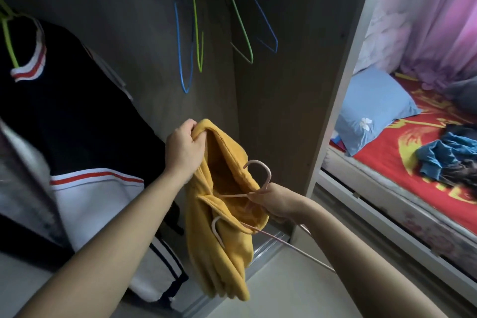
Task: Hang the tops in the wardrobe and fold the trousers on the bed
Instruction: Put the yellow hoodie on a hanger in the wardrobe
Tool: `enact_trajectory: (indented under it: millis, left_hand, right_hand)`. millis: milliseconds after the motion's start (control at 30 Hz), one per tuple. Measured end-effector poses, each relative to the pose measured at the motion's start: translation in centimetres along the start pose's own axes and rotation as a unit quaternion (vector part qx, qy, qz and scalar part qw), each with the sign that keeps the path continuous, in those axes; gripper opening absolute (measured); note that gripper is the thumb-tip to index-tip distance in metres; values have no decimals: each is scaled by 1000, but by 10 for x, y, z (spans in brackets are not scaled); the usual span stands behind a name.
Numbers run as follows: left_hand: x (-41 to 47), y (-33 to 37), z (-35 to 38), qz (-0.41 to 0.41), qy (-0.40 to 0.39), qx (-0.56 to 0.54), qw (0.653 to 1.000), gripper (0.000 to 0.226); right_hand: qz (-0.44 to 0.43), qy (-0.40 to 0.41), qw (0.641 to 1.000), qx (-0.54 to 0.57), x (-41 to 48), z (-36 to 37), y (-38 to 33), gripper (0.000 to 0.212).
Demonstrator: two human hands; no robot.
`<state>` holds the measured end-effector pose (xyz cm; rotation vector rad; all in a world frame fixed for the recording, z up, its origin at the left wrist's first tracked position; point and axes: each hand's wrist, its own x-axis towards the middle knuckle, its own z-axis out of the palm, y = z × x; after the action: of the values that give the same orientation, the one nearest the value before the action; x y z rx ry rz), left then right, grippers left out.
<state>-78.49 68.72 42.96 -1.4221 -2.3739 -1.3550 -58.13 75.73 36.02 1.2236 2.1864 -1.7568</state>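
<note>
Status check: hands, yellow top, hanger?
Left hand grips yellow top. Right hand holds pink hanger, partly inside the top. Not hung yet; empty hangers above, nothing blocking.

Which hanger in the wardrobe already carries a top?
The green hanger at far left, through the collar of the black top. The blue and green hangers mid-wardrobe hang bare; the pink hanger is held by the right hand.

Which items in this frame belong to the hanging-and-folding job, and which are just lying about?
Job: mustard-yellow fleece top, pale pink plastic hanger, left hand, right hand, empty blue and green wire hangers, crumpled blue and dark clothes on the bed.
Lying about: light blue pillow, pink curtain.
</note>
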Motion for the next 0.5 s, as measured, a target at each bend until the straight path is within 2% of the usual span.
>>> enact_trajectory:
  millis: [167, 300, 367, 433, 500]
  left_hand:
    - [-17, 11, 21, 55, -110, -97, 988, 12]
    - [-12, 11, 19, 38, -128, -203, 970, 17]
    - [-11, 0, 15, 44, -174, -185, 966, 21]
    - [-15, -13, 14, 46, -235, -98, 966, 25]
    - [-23, -28, 15, 4, -287, -70, 955, 30]
  right_hand:
    - [-143, 131, 980, 53, 1, 7, -12, 34]
    - [-118, 200, 968, 93, 1, 5, -7, 36]
    - [-122, 225, 953, 161, -2, -4, -10, 35]
    - [-161, 237, 932, 220, -7, -15, -15, 34]
    - [-200, 239, 916, 252, -13, -22, -19, 36]
